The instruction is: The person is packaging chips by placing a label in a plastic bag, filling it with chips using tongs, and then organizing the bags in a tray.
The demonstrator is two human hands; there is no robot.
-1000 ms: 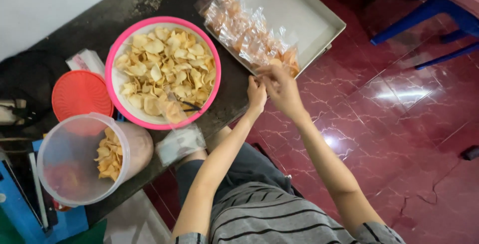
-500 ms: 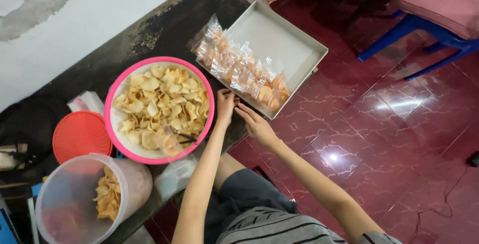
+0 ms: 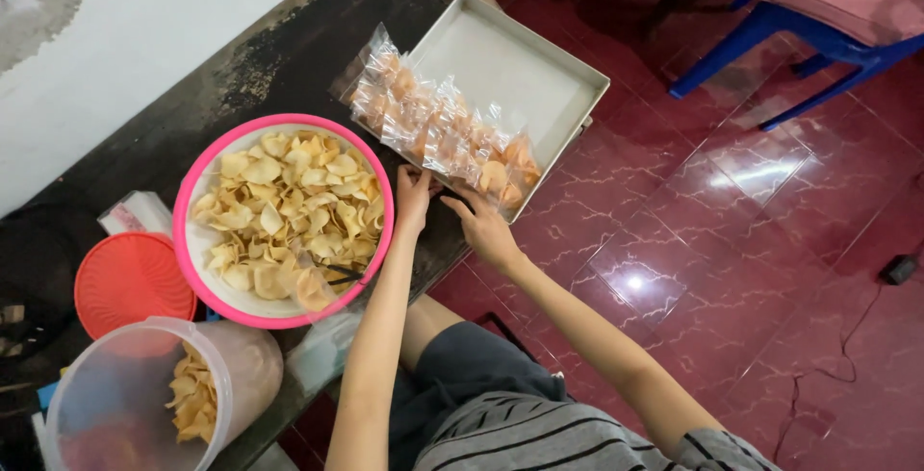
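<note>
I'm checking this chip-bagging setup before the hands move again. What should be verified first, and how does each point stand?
1. Row of filled chip bags lies inside the metal tray: ok.
2. Left hand at the bags' near edge: ok.
3. Right hand holds a bag: cannot tell.
4. Pink basin has chips: ok.
5. Tray fully on the table: not ok, one corner overhangs.
6. Bags sealed: cannot tell.

Both hands (image 3: 452, 211) touching chip packets (image 3: 443, 129) in tray (image 3: 539, 67).

Red lid (image 3: 132, 281), blue chair (image 3: 807, 40), clear tub (image 3: 144, 404)
</note>
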